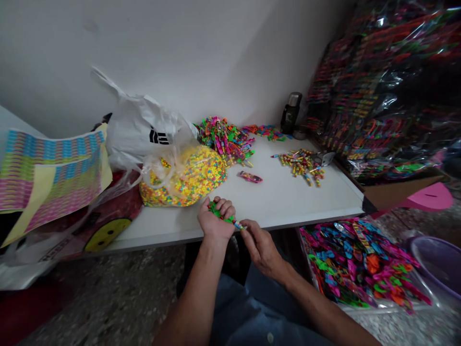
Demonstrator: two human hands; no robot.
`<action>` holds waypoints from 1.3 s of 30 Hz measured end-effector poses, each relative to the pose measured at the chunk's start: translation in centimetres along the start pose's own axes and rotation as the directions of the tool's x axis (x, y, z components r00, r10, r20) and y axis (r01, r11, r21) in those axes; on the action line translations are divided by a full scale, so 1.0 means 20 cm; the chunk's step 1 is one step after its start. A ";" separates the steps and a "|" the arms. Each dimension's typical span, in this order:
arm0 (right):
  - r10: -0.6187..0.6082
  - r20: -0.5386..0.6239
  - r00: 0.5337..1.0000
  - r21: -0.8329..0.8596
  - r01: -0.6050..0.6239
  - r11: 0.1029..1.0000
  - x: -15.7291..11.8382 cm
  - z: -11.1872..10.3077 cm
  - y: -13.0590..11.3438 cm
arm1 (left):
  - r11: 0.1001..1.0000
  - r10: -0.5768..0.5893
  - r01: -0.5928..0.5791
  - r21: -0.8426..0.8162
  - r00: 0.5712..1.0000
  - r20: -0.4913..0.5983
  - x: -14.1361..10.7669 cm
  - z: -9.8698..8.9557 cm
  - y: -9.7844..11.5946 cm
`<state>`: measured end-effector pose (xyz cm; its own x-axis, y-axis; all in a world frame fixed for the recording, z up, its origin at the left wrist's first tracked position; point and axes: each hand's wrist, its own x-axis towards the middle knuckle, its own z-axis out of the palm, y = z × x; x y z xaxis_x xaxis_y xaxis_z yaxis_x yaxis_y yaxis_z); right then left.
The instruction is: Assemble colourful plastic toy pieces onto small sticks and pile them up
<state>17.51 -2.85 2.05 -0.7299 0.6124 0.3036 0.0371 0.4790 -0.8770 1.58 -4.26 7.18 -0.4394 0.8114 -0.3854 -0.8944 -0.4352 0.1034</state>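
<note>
My left hand (pixel 217 222) is wrapped round a small green plastic piece (pixel 215 208) with some red on it, above the table's front edge. My right hand (pixel 264 250) pinches the end of a small patterned tube (pixel 238 225), which meets the green piece at my left palm. Beyond my hands a pink patterned piece (pixel 250 177) lies alone on the white table (pixel 266 204). Similar short tubes (pixel 302 164) are heaped further right. A pile of colourful plastic pieces (pixel 225 139) sits at the back.
A clear bag of yellow beads (pixel 187 178), a white bag (pixel 139 125) and sticker sheets (pixel 68 178) are at left. A flask (pixel 291 113) stands near the wall. At right are stacked wrapped goods (pixel 382 91), a tray of colourful pieces (pixel 360 264) and a purple bucket (pixel 437 262).
</note>
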 end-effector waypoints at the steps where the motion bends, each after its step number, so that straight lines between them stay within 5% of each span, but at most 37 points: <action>1: 0.003 0.006 1.000 0.005 -0.003 1.000 0.00 0.00 0.00 | 1.000 0.004 -0.004 0.001 1.000 0.002 0.00 0.00 0.00; 10: 0.064 0.027 0.998 0.083 -0.066 0.994 -0.02 -0.01 -0.03 | 0.974 0.101 -0.111 0.197 0.993 0.061 -0.02 0.00 -0.05; 20: 0.097 -0.012 0.995 0.131 -0.095 0.987 -0.04 0.00 -0.01 | 0.975 0.055 -0.061 0.212 0.998 0.034 0.02 -0.02 -0.11; 24: 0.120 -0.064 0.991 0.086 -0.115 0.990 0.13 -0.07 0.04 | 0.944 0.079 -0.101 0.313 0.993 0.083 0.16 0.02 -0.07; 27: 0.104 -0.206 0.973 0.050 -0.095 0.994 0.48 -0.17 0.07 | 0.856 0.133 -0.179 0.485 0.983 0.128 0.26 0.01 -0.06; 30: -0.083 -0.231 0.969 -0.135 0.053 0.989 0.91 -0.37 0.10 | 0.596 0.288 -0.266 0.758 0.952 0.108 0.34 -0.07 -0.08; 33: -0.072 -0.139 0.988 -0.639 -0.034 0.768 1.19 -0.62 0.21 | 0.030 0.362 -0.401 0.915 0.858 0.364 0.38 -0.15 -0.10; 34: 0.016 -0.092 0.996 -0.770 -0.081 0.633 1.22 -0.69 0.27 | -0.183 0.321 -0.457 0.870 0.809 0.493 0.39 -0.15 -0.10; 36: 0.124 -0.089 0.988 -0.837 -0.142 0.528 1.23 -0.82 0.41 | -0.538 0.127 -0.551 0.638 0.695 0.708 0.43 -0.12 -0.09; 38: 0.197 -0.069 0.978 -0.858 -0.159 0.488 1.18 -0.91 0.55 | -0.719 -0.153 -0.604 0.345 0.621 0.769 0.48 -0.04 -0.10; 39: 0.222 -0.059 0.973 -0.865 -0.161 0.475 1.15 -0.93 0.61 | -0.748 -0.271 -0.616 0.248 0.624 0.732 0.51 0.01 -0.10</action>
<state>13.89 28.78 5.18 -0.6619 0.7395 0.1227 0.7254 0.6732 -0.1437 -1.09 5.02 3.13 -0.0930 0.9105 0.4028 0.9188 -0.0774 0.3871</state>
